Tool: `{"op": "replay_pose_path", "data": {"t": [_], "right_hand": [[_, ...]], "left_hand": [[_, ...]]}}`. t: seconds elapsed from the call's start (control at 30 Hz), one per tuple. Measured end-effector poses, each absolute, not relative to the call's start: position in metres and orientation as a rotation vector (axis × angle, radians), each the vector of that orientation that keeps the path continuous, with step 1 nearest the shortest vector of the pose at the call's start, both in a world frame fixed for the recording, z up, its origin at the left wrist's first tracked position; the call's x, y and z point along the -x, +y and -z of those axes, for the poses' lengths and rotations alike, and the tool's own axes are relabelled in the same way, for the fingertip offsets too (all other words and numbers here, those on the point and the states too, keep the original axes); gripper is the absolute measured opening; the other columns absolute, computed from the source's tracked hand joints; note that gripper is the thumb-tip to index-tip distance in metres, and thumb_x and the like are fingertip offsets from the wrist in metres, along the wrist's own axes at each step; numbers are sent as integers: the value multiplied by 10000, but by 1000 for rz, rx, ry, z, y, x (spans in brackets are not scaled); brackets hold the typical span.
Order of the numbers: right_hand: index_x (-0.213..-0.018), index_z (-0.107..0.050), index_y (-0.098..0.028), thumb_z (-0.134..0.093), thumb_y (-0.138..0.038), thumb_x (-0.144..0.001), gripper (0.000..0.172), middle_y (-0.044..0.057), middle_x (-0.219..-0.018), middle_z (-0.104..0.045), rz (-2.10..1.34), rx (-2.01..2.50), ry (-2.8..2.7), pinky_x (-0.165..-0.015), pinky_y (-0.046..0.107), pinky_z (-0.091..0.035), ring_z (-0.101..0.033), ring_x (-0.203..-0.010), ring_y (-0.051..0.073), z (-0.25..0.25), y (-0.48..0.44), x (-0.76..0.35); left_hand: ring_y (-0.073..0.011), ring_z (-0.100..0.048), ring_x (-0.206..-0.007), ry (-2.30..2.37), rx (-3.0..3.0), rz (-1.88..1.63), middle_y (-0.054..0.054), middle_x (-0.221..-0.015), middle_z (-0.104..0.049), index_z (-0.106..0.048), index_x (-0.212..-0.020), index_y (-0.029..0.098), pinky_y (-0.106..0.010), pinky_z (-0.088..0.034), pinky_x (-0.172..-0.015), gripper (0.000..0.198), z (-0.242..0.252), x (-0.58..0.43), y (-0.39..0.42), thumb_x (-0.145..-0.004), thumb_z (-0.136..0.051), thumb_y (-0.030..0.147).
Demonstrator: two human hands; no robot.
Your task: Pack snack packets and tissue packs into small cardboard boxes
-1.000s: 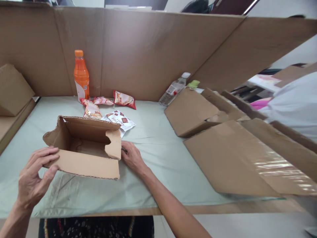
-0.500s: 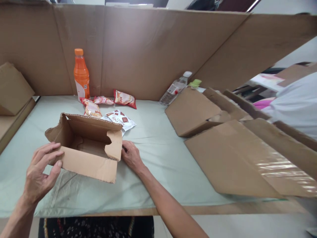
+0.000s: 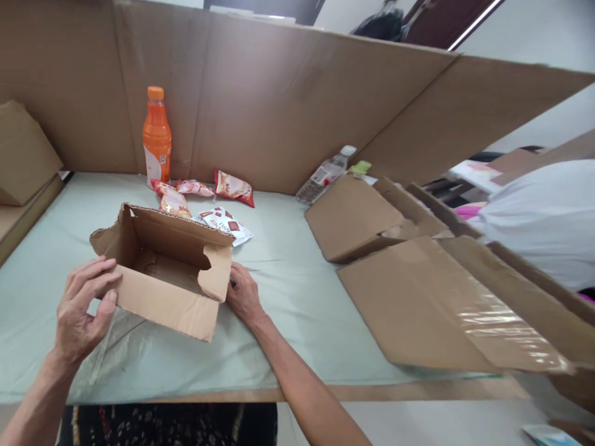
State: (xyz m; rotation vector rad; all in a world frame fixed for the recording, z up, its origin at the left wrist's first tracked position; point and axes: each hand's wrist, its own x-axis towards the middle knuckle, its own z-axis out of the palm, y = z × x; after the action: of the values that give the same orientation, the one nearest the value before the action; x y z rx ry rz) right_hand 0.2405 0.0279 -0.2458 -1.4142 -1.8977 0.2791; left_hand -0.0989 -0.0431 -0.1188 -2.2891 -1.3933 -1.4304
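A small open cardboard box [image 3: 167, 300] stands on the green cloth, its flaps folded out and its inside bare. My left hand [image 3: 86, 303] grips the near left corner, fingers over the flap's edge and thumb on the front. At the right end my right hand [image 3: 242, 294] holds the box low, with its fingertips partly hidden by the cardboard. Just behind the box lie a white snack packet [image 3: 226, 224] and a red-and-cream snack packet [image 3: 173, 201]. Two more red packets, one small [image 3: 195, 188] and one larger [image 3: 233, 188], rest farther back.
An orange drink bottle [image 3: 157, 139] stands against the tall cardboard wall [image 3: 279, 93]. A clear bottle [image 3: 325, 175] leans at the back right, near a green cap [image 3: 360, 167]. Large open cartons [image 3: 409, 303] fill the right side. Beyond them shows a person's white clothing [image 3: 543, 204].
The camera view has tilted and shifted slightly. Both hands keep their places on the box, which has hardly moved on the cloth.
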Motion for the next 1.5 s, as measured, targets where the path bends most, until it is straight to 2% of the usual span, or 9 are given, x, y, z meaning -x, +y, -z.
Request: {"op": "replay_pose_path", "data": {"t": [0.1, 0.33, 0.6, 0.77, 0.87, 1.03, 1.2, 1.33, 1.5], "right_hand": [[-1082, -758, -245, -533, -222, -953, 261, 104, -1258, -752, -274, 1415, -1904, -1010, 413, -560, -682, -1168, 270, 247, 30, -240], [-1144, -727, -246, -551, -254, -954, 259, 91, -1077, -786, -295, 1444, -1913, -894, 389, -564, -686, -1027, 281, 246, 30, -240], [-1117, -739, -250, -541, -206, -934, 274, 93, -1120, -784, -281, 1416, -1946, -926, 395, -566, -685, -1055, 273, 242, 28, -238], [-1187, -728, -247, -547, -181, -923, 328, 111, -1261, -757, -262, 1391, -1963, -983, 416, -564, -686, -1141, 278, 242, 27, -237], [-1205, -714, -249, -535, -172, -919, 346, 109, -1268, -751, -259, 1379, -1960, -998, 416, -562, -686, -1162, 278, 241, 27, -237], [-1281, -653, -228, -517, -213, -936, 371, 97, -1135, -753, -267, 1408, -1931, -861, 369, -585, -707, -994, 258, 238, 28, -237], [-1363, -630, -262, -635, -253, -858, 505, 118, -1367, -673, -257, 1474, -1940, -719, 331, -545, -700, -1013, 282, 232, 43, -233], [-1232, -703, -262, -664, -301, -875, 361, 126, -1260, -716, -268, 1533, -1939, -638, 327, -489, -689, -861, 274, 231, 64, -226], [-1040, -753, -242, -635, -276, -908, 180, 115, -1146, -755, -303, 1553, -1915, -735, 336, -518, -691, -891, 273, 235, 78, -225]], "left_hand": [[-330, -668, -1287, -1387, 2300, 1403, -86, -1286, -733, -708, -1192, 261, -545, -541, -1090, 266, 118, 100, -44, -965, -619, 155], [-347, -666, -1267, -1390, 2282, 1380, -94, -1257, -729, -708, -1202, 269, -576, -541, -1077, 303, 116, 96, -43, -955, -609, 123], [-358, -648, -1288, -1440, 2218, 1413, -92, -1271, -717, -712, -1222, 284, -594, -522, -1097, 300, 118, 90, -43, -974, -596, 161], [-344, -646, -1297, -1466, 2200, 1388, -81, -1274, -712, -705, -1229, 297, -582, -525, -1108, 289, 120, 89, -43, -986, -593, 189], [-341, -652, -1284, -1447, 2201, 1382, -82, -1263, -713, -706, -1224, 291, -581, -525, -1107, 290, 119, 90, -42, -980, -599, 179], [-341, -651, -1279, -1435, 2230, 1350, -91, -1264, -711, -698, -1229, 284, -576, -525, -1099, 293, 116, 92, -43, -975, -619, 162], [-347, -648, -1282, -1446, 2259, 1332, -100, -1279, -711, -694, -1239, 284, -578, -524, -1092, 291, 113, 94, -44, -975, -630, 179], [-342, -654, -1275, -1462, 2256, 1309, -95, -1280, -712, -694, -1238, 289, -570, -535, -1082, 284, 114, 94, -45, -977, -631, 196], [-342, -652, -1289, -1437, 2280, 1250, -109, -1293, -704, -676, -1269, 269, -566, -538, -1097, 289, 111, 94, -45, -995, -621, 197]]}}
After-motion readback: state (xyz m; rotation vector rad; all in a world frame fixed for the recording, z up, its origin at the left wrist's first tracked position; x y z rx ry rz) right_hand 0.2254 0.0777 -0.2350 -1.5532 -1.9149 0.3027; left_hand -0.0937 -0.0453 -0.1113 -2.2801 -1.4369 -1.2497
